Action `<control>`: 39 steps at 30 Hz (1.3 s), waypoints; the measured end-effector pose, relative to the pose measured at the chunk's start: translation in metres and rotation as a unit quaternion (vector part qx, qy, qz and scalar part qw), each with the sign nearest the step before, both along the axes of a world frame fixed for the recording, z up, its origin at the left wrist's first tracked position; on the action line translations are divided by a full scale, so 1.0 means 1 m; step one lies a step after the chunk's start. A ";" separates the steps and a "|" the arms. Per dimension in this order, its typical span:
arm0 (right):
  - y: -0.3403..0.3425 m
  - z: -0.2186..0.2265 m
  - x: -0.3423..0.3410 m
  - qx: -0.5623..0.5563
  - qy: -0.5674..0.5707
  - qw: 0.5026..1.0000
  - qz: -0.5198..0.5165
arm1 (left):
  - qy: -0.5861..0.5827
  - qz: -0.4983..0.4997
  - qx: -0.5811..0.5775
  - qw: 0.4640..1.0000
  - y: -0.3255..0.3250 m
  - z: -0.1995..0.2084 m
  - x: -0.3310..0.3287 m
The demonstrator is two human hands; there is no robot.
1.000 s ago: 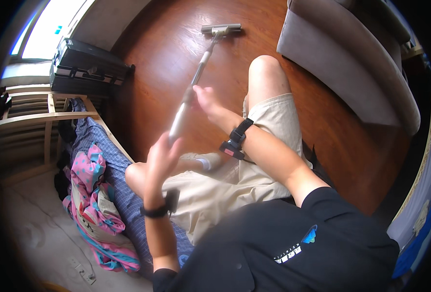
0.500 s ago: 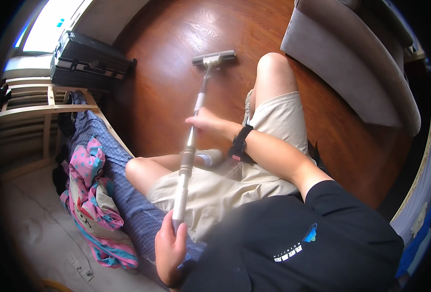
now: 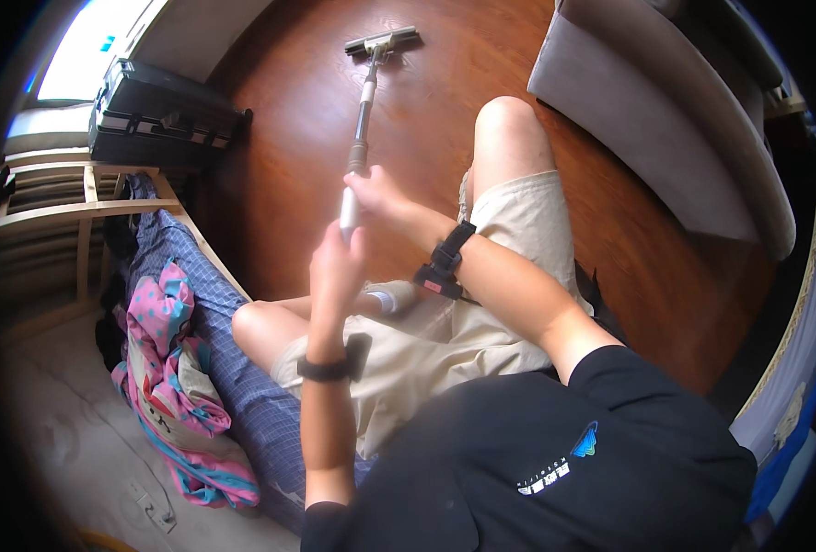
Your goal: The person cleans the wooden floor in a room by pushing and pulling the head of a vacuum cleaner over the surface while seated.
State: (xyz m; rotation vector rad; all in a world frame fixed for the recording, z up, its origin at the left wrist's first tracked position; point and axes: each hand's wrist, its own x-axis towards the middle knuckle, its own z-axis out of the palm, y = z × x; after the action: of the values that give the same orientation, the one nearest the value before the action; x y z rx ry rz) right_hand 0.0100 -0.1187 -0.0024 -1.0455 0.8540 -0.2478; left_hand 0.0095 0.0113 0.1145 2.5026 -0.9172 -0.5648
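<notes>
A long-handled floor mop (image 3: pixel 363 124) reaches away from me across the brown wooden floor. Its flat crosswise head (image 3: pixel 383 42) rests on the boards at the far side. Around the lower end of the pole, my left hand (image 3: pixel 337 269) is closed. Just above it, my right hand (image 3: pixel 375 191) grips the pole too, under the ringed grey joint. Both hands are somewhat blurred. Black straps circle both wrists, and the right one carries a small black box (image 3: pixel 439 276).
A bed edge with blue checked cloth (image 3: pixel 270 409) and a bundled pink and blue blanket (image 3: pixel 176 386) lies at my left. Beyond are a wooden slatted frame (image 3: pixel 86 210) and a black case (image 3: pixel 164 115). A grey sofa (image 3: pixel 652 120) borders the floor at right.
The mop head has slid farther away and slightly left. My left hand has moved forward with the pole's end, close to my right hand, which now grips nearer that end.
</notes>
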 end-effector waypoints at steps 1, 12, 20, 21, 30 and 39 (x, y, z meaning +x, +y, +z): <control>-0.006 -0.003 -0.003 0.014 -0.009 0.999 -0.033 | 0.017 0.004 0.017 1.000 -0.011 -0.003 0.002; -0.014 -0.001 -0.013 -0.036 0.042 0.998 -0.041 | 0.101 -0.032 -0.008 0.994 0.075 0.069 -0.040; 0.020 -0.039 -0.017 -0.010 0.052 0.993 0.110 | 0.079 0.049 0.078 0.993 0.154 0.147 -0.074; 0.020 -0.038 -0.021 0.003 0.047 0.994 0.101 | 0.083 0.058 0.079 0.992 0.149 0.141 -0.076; 0.011 -0.028 -0.008 0.071 0.000 0.995 0.065 | 0.029 0.039 0.057 0.997 0.092 0.073 -0.061; -0.004 -0.026 -0.021 0.128 -0.025 0.991 0.000 | 0.002 0.002 0.012 1.000 0.033 -0.032 -0.031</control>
State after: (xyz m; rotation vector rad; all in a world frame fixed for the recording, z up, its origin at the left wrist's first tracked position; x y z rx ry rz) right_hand -0.0110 -0.1227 -0.0284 -0.7964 0.8161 -0.1593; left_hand -0.0212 0.0446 0.0822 2.5217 -0.9094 -0.5834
